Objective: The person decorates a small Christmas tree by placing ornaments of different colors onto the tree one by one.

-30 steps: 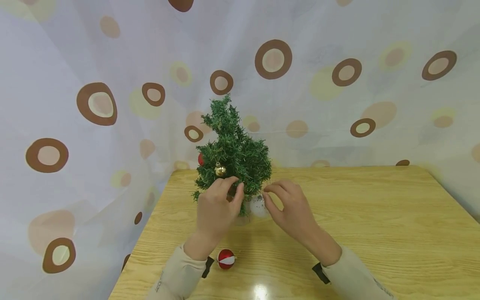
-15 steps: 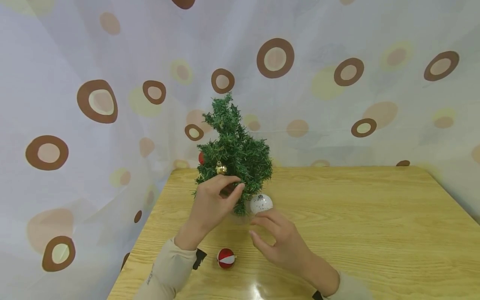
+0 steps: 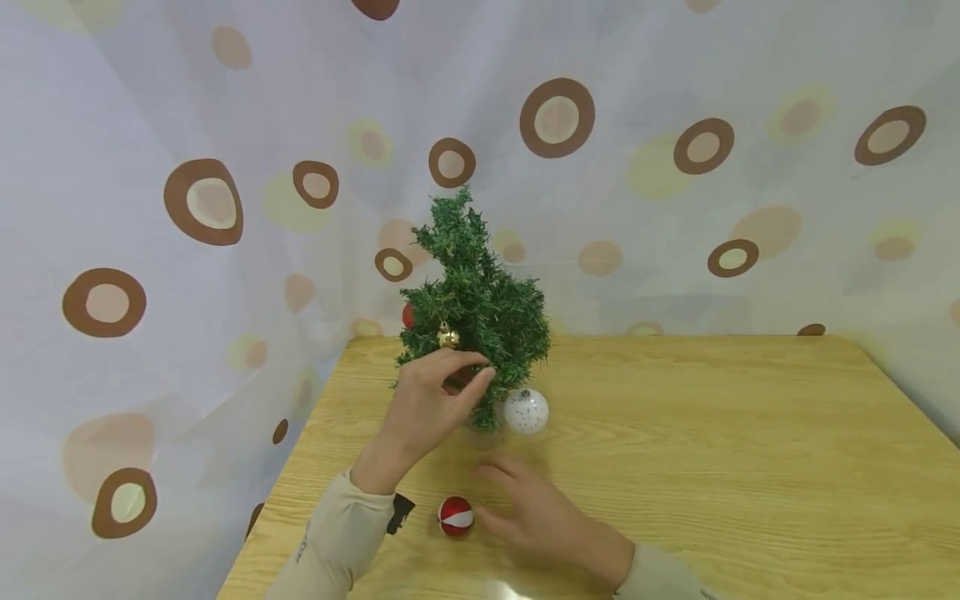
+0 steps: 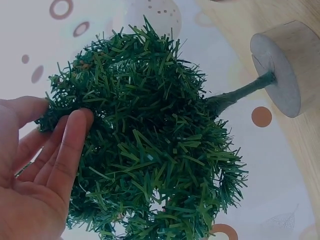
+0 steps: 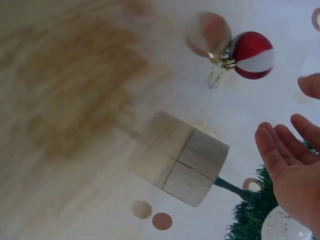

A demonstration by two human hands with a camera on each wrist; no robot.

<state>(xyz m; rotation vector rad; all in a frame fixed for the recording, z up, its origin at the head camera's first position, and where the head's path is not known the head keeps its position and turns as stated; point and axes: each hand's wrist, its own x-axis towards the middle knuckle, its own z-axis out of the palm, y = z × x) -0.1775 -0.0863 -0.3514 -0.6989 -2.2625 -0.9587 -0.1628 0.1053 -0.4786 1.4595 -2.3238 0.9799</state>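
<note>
A small artificial Christmas tree stands on the table. In the left wrist view my left hand pinches the tip of a green branch between thumb and fingers; the head view has this hand low at the tree's front. My right hand is over the table, fingers spread, close beside a red-and-white ball ornament. Nothing is between its fingers in the right wrist view, where the ornament lies a little beyond them. A white speckled ball ornament is at the tree's lower right.
A gold ornament hangs on the front of the tree, and a red one shows at its left side. The tree's round wooden base rests on the glossy wooden table. Behind hangs a patterned curtain.
My right hand has left the white speckled ornament and come down toward the near side, beside the red-and-white ball. The left hand stays at the branch.
</note>
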